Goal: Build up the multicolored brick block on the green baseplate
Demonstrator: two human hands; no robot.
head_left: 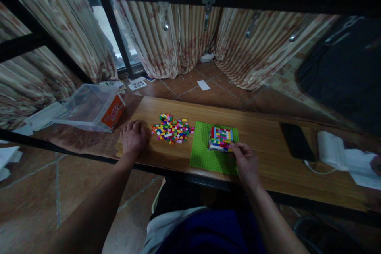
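A green baseplate [205,154] lies on the wooden table [262,143]. On its far right part stands a low block of many-coloured small bricks [220,138]. My right hand [246,161] is at the block's near right corner, fingers pinched together against it; whether a brick is between them is hidden. A loose pile of small coloured bricks [172,128] lies left of the plate. My left hand [133,137] rests on the table left of that pile, fingers curled down, holding nothing that I can see.
A clear plastic box [89,107] with an orange label lies on its side at the table's left end. A black phone [297,141] and a white charger block [330,147] lie at the right. Curtains hang behind; a black bar crosses the top.
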